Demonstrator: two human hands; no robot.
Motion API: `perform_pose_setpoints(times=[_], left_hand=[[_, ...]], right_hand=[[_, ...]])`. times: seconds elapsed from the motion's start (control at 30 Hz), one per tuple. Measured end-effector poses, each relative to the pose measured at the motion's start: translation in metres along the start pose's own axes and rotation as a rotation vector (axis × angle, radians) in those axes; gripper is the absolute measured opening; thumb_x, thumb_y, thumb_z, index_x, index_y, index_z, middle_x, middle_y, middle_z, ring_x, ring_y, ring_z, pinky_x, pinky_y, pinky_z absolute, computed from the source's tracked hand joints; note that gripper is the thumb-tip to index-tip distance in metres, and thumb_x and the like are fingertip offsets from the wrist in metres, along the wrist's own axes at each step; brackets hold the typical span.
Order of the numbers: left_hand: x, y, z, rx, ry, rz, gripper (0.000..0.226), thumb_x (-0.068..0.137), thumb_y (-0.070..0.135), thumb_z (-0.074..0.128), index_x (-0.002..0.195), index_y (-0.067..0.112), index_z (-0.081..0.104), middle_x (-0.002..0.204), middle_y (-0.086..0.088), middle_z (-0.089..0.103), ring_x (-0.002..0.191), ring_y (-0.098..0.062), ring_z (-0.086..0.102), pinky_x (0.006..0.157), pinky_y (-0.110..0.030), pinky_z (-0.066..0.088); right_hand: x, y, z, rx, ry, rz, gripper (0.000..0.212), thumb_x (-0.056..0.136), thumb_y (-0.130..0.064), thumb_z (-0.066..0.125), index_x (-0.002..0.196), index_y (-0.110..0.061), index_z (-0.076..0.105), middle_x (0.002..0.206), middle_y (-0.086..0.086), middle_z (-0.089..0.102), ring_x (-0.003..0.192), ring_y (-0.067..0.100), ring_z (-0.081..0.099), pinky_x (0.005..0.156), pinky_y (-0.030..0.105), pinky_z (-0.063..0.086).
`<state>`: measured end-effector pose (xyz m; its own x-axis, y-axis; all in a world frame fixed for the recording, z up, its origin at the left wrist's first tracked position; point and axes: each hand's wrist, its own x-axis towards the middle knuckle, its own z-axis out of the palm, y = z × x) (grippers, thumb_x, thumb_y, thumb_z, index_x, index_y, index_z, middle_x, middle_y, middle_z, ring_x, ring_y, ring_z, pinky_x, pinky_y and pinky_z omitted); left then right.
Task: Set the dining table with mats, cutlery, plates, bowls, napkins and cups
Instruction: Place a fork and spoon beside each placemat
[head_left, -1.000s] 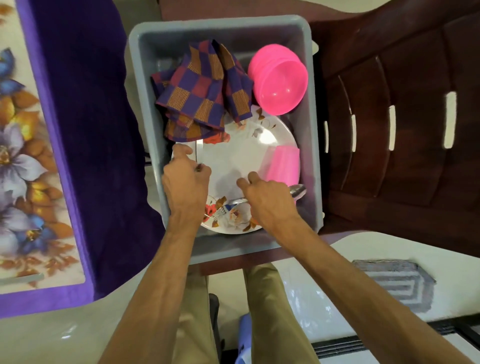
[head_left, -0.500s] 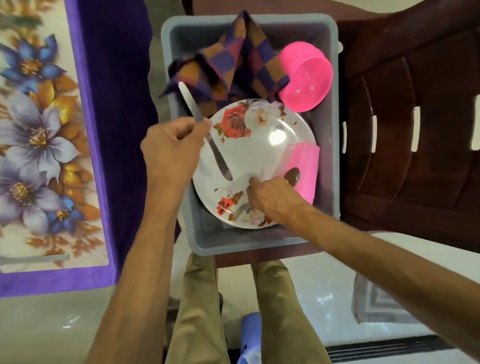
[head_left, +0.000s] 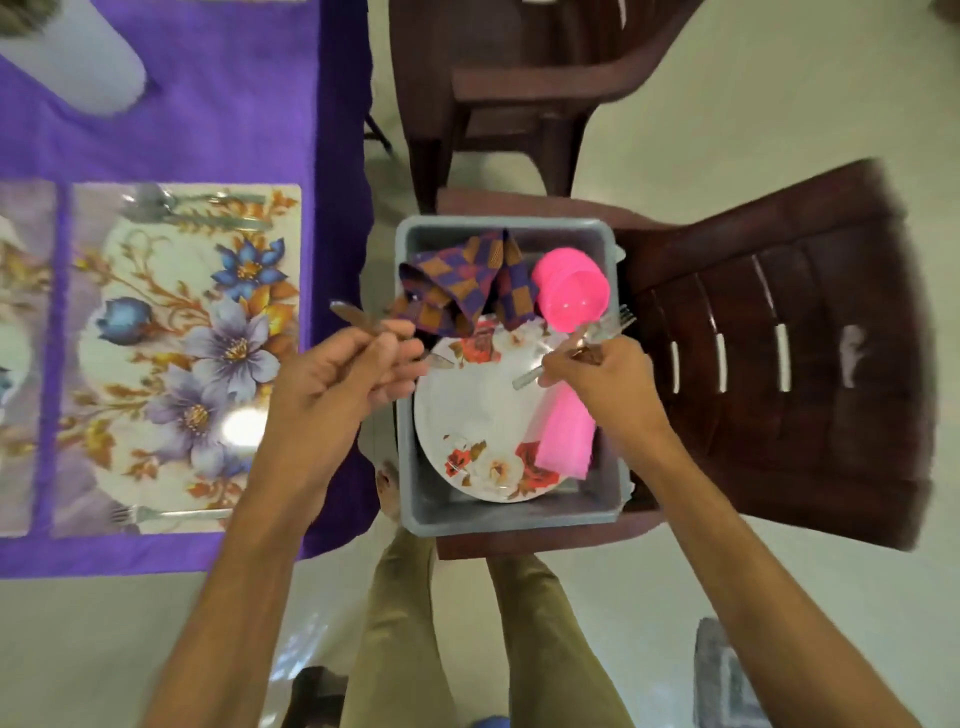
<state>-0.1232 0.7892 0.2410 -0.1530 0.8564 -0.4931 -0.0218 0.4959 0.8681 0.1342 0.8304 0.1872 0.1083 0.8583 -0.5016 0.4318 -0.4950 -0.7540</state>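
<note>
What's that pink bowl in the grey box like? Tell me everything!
The pink bowl is bright, shiny and looks like plastic. It is round and plain, with no pattern. It sits in the far right corner of the grey box, tipped on its side. It lies beside the checked napkin, with the flowered plate just in front. Neither hand touches it.

pink bowl (head_left: 574, 291), checked napkin (head_left: 462, 283)

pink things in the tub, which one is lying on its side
The pink cup, lying flat along the plate's right edge near the right hand. The pink bowls are a round stack in the far corner.
</note>
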Motion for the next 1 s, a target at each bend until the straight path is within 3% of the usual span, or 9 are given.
perform_pose_setpoints(times=[0.13, 0.23, 0.33, 0.4, 0.57, 0.67, 0.77, 0.93, 1.0], left_hand=[[-0.045, 0.019, 0.008, -0.164, -0.125, -0.082, 0.048, 0.111, 0.01, 0.024, 0.118, 0.004, 0.071, 0.113, -0.01, 0.079, 0.109, -0.026, 0.075, 0.096, -0.036, 0.06], [-0.077, 0.023, 0.021, -0.165, -0.075, -0.11, 0.045, 0.112, 0.023, 0.035, 0.112, 0.006, 0.077, 0.11, -0.013, 0.079, 0.108, -0.029, 0.076, 0.097, -0.042, 0.06], [-0.104, 0.024, 0.029, -0.134, -0.062, -0.131, 0.025, 0.1, 0.027, 0.066, 0.114, 0.01, 0.079, 0.104, -0.008, 0.081, 0.102, -0.025, 0.077, 0.088, -0.03, 0.063], [-0.118, 0.027, 0.03, -0.108, -0.116, -0.125, 0.024, 0.096, 0.019, 0.072, 0.118, 0.013, 0.078, 0.105, -0.006, 0.081, 0.104, -0.021, 0.077, 0.087, -0.027, 0.061], [-0.14, 0.045, 0.034, -0.016, -0.234, -0.01, 0.021, 0.098, 0.013, 0.07, 0.115, 0.018, 0.079, 0.108, 0.001, 0.081, 0.106, -0.015, 0.076, 0.097, -0.034, 0.059], [-0.148, 0.062, 0.046, -0.001, -0.276, 0.089, 0.024, 0.099, 0.013, 0.069, 0.12, 0.017, 0.078, 0.116, 0.003, 0.079, 0.111, -0.012, 0.074, 0.098, -0.027, 0.058], [-0.155, 0.073, 0.08, 0.017, -0.268, 0.142, 0.022, 0.099, 0.017, 0.07, 0.119, 0.023, 0.079, 0.115, 0.008, 0.079, 0.113, -0.006, 0.071, 0.094, -0.021, 0.057], [-0.15, 0.078, 0.121, -0.051, -0.189, 0.153, 0.026, 0.098, 0.024, 0.073, 0.123, 0.02, 0.077, 0.115, 0.008, 0.079, 0.112, -0.007, 0.072, 0.091, -0.021, 0.058], [-0.151, 0.076, 0.166, -0.071, -0.133, 0.177, 0.024, 0.098, 0.018, 0.072, 0.121, 0.019, 0.078, 0.114, 0.006, 0.079, 0.109, -0.008, 0.073, 0.093, -0.023, 0.059]], right_hand=[[-0.047, -0.031, -0.033, 0.459, -0.038, 0.166, 0.025, 0.085, -0.009, 0.075, 0.063, -0.021, 0.073, 0.084, 0.026, 0.072, 0.048, 0.019, 0.028, 0.048, 0.031, 0.018], [-0.078, -0.039, -0.05, 0.594, -0.03, 0.188, 0.024, 0.089, -0.011, 0.075, 0.068, -0.02, 0.07, 0.084, 0.02, 0.073, 0.05, 0.017, 0.021, 0.043, 0.025, 0.019], [-0.11, -0.044, -0.061, 0.621, 0.018, 0.187, 0.012, 0.095, -0.013, 0.07, 0.083, -0.012, 0.068, 0.093, 0.02, 0.076, 0.046, 0.011, 0.022, 0.039, 0.022, 0.022], [-0.132, -0.045, -0.067, 0.66, 0.078, 0.195, 0.01, 0.096, -0.016, 0.069, 0.093, -0.007, 0.072, 0.093, 0.017, 0.077, 0.045, 0.009, 0.023, 0.039, 0.021, 0.022], [-0.183, -0.051, -0.076, 0.74, 0.138, 0.157, 0.019, 0.095, -0.019, 0.072, 0.105, -0.004, 0.079, 0.066, 0.0, 0.064, 0.046, 0.006, 0.027, 0.041, 0.019, 0.027], [-0.197, -0.058, -0.081, 0.813, 0.114, 0.111, 0.012, 0.094, -0.014, 0.072, 0.093, -0.008, 0.082, 0.085, 0.014, 0.07, 0.044, 0.006, 0.026, 0.038, 0.018, 0.026], [-0.193, -0.058, -0.104, 0.836, 0.111, 0.038, 0.01, 0.092, -0.014, 0.074, 0.089, -0.009, 0.082, 0.097, 0.028, 0.06, 0.044, 0.008, 0.024, 0.039, 0.02, 0.025], [-0.186, -0.064, -0.138, 0.781, 0.108, -0.107, 0.011, 0.093, -0.018, 0.076, 0.099, -0.01, 0.081, 0.096, 0.027, 0.064, 0.05, 0.011, 0.023, 0.042, 0.024, 0.022], [-0.176, -0.054, -0.18, 0.771, 0.059, -0.133, 0.014, 0.099, -0.018, 0.069, 0.107, -0.011, 0.078, 0.097, 0.018, 0.074, 0.047, 0.008, 0.023, 0.04, 0.021, 0.023]])
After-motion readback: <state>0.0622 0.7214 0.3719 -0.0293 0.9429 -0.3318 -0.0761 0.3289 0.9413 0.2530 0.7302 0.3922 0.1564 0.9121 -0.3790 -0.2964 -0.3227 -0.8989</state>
